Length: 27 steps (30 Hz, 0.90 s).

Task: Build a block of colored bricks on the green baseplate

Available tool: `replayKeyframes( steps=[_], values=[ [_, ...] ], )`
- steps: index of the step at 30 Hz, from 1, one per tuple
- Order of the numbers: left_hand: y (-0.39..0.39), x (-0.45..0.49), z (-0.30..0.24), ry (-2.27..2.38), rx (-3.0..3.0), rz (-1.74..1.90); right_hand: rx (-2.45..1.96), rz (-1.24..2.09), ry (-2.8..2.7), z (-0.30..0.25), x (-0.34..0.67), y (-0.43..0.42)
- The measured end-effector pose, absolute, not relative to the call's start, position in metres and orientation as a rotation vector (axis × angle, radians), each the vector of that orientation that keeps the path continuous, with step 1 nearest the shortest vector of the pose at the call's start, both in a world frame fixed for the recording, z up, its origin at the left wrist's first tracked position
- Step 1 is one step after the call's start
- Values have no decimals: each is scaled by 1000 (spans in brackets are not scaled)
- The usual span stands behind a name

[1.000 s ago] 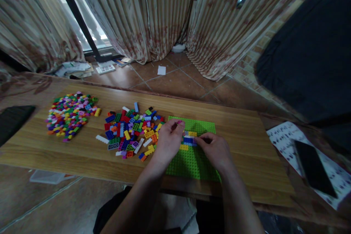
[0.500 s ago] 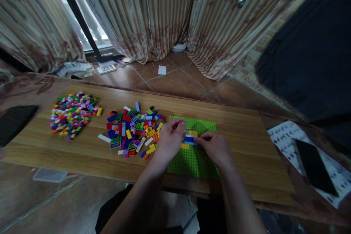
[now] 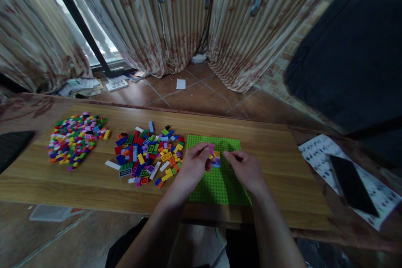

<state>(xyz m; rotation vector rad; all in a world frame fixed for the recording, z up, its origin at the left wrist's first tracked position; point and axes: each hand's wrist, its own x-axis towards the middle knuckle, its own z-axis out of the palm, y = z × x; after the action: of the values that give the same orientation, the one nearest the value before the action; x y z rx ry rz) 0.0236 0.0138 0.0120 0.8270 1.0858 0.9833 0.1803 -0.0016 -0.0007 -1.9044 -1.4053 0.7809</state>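
The left hand pinches a bright pink plastic piece between thumb and index finger, above the far half of a square, bright green, studded plastic baseplate. The baseplate lies on the long, wood-grained desk, right of its middle, with one side close to the near edge. On the baseplate, between the two hands, sits a small block of yellow, blue and pale plastic bricks, partly covered by the left hand. The right hand is just to the right of that block, thumb and index finger drawn close together; whether they grip anything I cannot tell. Left of the baseplate, across the middle of the desk, spreads a loose heap of larger multicoloured plastic bricks, and toward the far left corner lies a denser heap of small multicoloured plastic bricks. Past the desk's right edge, a white paper sheet printed with rows of small dark marks lies partly under a flat black rectangular device; the print is too small to read. Beyond the far edge, on the floor, a white booklet bears dark lettering, also illegible.
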Motion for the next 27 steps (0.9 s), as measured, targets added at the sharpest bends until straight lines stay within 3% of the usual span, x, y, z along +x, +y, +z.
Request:
replayKeyframes(
  steps=[12, 27],
  values=[
    [8, 31, -6, 977, 1130, 937, -1426, 1148, -1302, 12, 164, -5],
    [17, 2, 14, 1194, 1131, 994, -1461, 974, -830, 14, 187, -3]
  ],
)
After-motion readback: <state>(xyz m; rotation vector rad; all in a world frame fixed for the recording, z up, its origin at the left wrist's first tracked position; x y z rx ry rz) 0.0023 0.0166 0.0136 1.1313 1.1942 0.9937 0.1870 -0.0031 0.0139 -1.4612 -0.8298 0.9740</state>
